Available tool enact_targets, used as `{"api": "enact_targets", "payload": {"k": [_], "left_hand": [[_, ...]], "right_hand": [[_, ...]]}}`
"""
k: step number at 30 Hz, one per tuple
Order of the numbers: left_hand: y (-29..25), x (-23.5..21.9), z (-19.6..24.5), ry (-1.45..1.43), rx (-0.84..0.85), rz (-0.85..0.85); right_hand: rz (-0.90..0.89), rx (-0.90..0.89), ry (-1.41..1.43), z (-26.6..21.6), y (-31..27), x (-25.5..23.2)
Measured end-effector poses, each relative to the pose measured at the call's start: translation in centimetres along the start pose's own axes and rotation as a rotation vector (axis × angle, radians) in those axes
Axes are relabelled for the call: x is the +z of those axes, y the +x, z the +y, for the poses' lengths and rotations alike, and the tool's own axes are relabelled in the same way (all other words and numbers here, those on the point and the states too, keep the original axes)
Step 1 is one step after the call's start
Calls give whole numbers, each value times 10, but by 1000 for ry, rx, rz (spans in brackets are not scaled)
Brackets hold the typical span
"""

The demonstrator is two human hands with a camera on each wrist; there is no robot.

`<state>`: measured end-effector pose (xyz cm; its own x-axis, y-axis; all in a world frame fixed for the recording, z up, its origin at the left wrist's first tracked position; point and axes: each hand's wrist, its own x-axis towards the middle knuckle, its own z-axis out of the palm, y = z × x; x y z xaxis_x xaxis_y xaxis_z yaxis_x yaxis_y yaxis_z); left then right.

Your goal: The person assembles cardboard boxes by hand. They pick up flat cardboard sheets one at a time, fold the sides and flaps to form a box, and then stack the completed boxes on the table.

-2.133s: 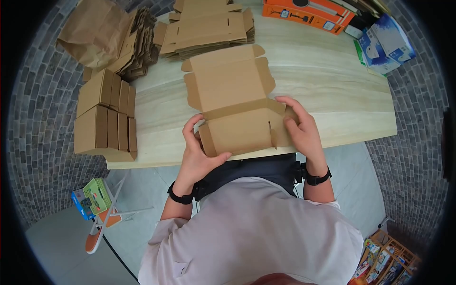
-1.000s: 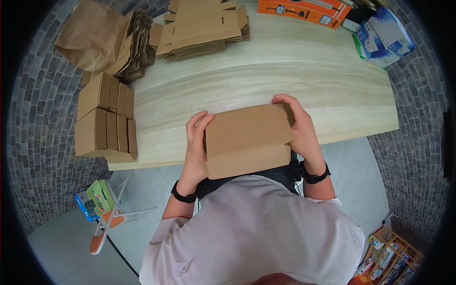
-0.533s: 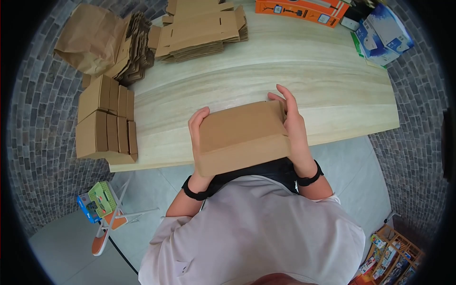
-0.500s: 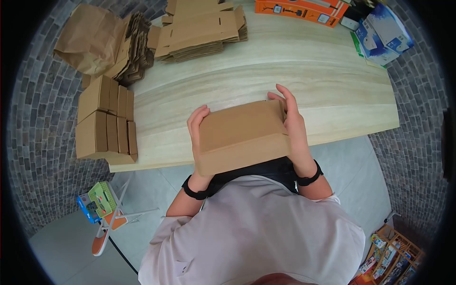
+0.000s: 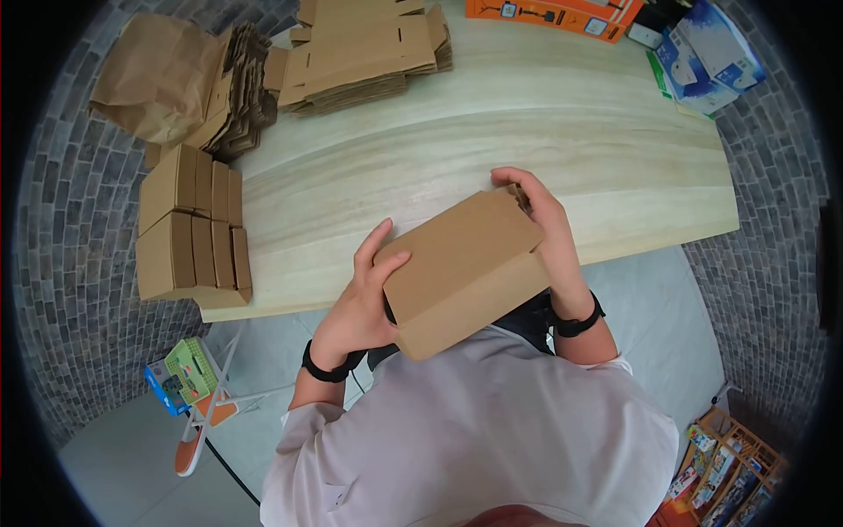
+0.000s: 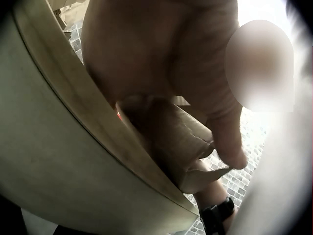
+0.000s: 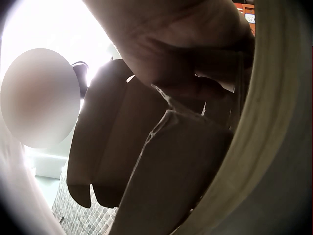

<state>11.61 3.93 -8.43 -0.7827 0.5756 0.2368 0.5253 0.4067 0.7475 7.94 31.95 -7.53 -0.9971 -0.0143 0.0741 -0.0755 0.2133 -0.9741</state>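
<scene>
A brown cardboard box (image 5: 465, 255) lies slantwise at the table's near edge, its lid folded over towards the person. My right hand (image 5: 553, 233) grips its right end, fingers curled over the far corner, where end flaps stick out. At the left end, my left hand (image 5: 356, 299) holds the box with bent fingers by its top edge. In the right wrist view the lid (image 7: 115, 132) stands away from the box wall (image 7: 176, 156), its rounded flaps out. The left wrist view has the left thumb at the edge of a cardboard flap (image 6: 203, 178).
Folded boxes (image 5: 180, 237) are stacked at the table's left edge. Behind them are a brown paper bag (image 5: 158, 75) and piles of flat cardboard blanks (image 5: 360, 53). An orange box (image 5: 562, 16) and a blue-and-white box (image 5: 711, 57) stand at the back right of the table (image 5: 615, 158).
The lid, spread out on the table at first, has been folded over towards the person. Since then the box has turned, its left end coming closer to the body, and the left hand has shifted.
</scene>
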Motion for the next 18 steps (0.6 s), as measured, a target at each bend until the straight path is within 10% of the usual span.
{"api": "enact_targets", "payload": {"k": [15,18], "left_hand": [[-19,17,6,121,303,187],[-18,20,0,112,151,281]], "right_hand": [[-47,60,3,0,-2,3],[-34,83,-56,-4,0,5]]}}
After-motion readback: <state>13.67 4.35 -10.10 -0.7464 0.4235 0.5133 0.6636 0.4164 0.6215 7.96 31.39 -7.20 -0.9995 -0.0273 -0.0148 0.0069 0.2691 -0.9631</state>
